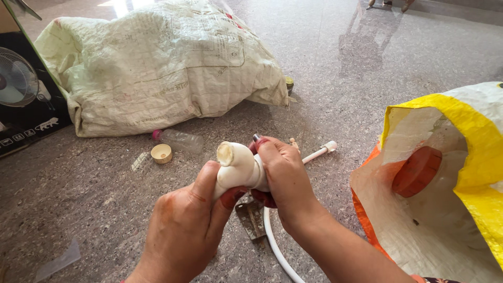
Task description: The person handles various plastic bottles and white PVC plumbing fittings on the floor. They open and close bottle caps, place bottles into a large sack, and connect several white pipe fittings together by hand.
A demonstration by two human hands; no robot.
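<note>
Both hands' grip clamps white fitting [238,169]; fitting's rear hidden by right hand [285,181].

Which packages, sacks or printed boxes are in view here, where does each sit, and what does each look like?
Woven sack: floor, upper left; bulging, off-white, faded print.
Cardboard box: far left edge; black and green, fan picture.
Open sack: right; yellow, white and orange, red lid inside.

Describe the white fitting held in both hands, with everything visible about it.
The white fitting looks like smooth cream-white plastic, a rounded elbow-shaped piece with a short neck tilted up and left, ending in a round open mouth. It is held above the speckled floor. The left hand grips it from below, thumb along its side; the right hand wraps its right end. A thin white hose curves beneath; whether they join is hidden.
</note>
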